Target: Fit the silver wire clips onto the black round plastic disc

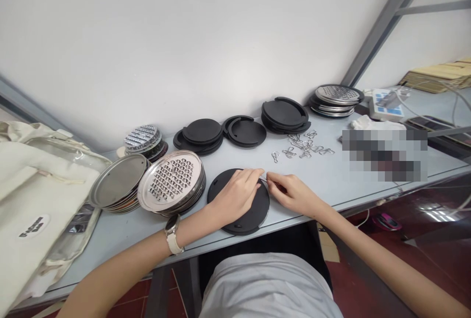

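Observation:
A black round disc (239, 222) lies flat at the table's front edge. Across its upper right part reaches my left hand (237, 195), with thumb and fingertips closed near the disc's right rim. My right hand (290, 194) is curled just beside that rim, thumb and forefinger pinched together. Between the two sets of fingertips shows a short bit of a thin metal wire clip (263, 178); most of it is hidden by my fingers. Several similar bent wire clips (305, 146) are scattered on the table beyond my right hand.
Stacked metal grater discs (171, 180) and plain metal discs (119, 178) stand left. Behind are stacks of black discs (202, 131), (285, 112) and more grater discs (338, 94). A cream bag (47, 200) covers the left end; a white cloth (375, 122) lies right.

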`<state>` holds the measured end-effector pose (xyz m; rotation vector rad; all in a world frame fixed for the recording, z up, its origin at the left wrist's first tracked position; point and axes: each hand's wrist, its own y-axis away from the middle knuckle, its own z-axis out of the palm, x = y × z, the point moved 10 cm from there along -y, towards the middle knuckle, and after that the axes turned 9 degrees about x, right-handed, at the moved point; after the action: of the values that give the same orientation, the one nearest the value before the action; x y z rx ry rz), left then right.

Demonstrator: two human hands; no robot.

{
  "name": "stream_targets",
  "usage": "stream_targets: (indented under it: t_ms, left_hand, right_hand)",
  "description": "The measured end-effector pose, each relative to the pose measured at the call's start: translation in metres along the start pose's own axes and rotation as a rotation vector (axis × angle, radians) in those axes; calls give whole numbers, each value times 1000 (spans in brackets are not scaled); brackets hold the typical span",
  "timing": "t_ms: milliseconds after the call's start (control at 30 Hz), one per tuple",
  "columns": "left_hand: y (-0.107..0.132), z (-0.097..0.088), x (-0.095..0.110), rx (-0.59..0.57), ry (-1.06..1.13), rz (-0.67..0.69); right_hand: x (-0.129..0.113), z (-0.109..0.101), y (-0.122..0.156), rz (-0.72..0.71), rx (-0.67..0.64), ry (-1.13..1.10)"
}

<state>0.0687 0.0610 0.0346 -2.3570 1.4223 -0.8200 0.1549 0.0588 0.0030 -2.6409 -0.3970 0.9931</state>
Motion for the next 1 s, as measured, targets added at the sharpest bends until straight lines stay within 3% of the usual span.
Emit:
stream_targets:
  t_ms: [1000]
  left_hand:
    - [0, -1, -1, -1, -21, 2]
  right_hand:
    - [0, 5, 1, -6, -30, 19]
